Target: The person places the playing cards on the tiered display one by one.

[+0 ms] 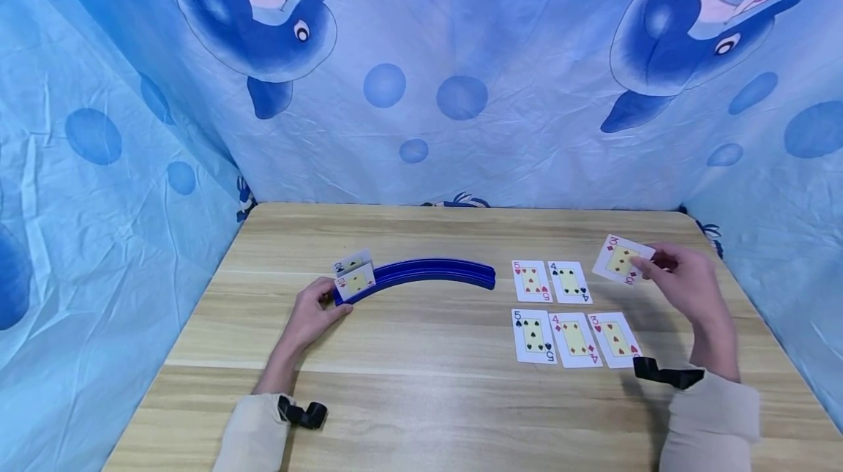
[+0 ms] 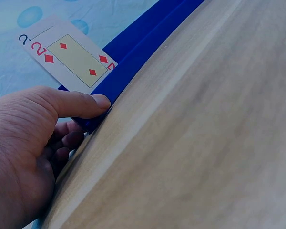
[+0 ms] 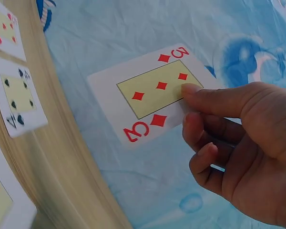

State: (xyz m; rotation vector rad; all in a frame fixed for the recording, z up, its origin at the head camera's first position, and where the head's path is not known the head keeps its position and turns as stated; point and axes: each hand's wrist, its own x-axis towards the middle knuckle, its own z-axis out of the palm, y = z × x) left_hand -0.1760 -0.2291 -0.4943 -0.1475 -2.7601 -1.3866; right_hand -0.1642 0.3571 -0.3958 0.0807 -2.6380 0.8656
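My right hand (image 1: 678, 278) pinches the 3 of diamonds (image 1: 622, 260) above the bench (image 1: 421, 399), clear of the rows; left hand (image 1: 315, 311) grips the blue rack (image 1: 421, 274), steadying it.

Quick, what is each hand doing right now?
Left hand: grips the end of the blue card rack.
Right hand: pinches the 3 of diamonds, lifted above the table.

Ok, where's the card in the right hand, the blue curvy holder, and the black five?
3 of diamonds (image 1: 620, 260), head view, card's yellow middle.
Blue card holder (image 1: 428, 272), head view, middle of its arc.
5 of spades (image 1: 533, 336), head view, card's centre.
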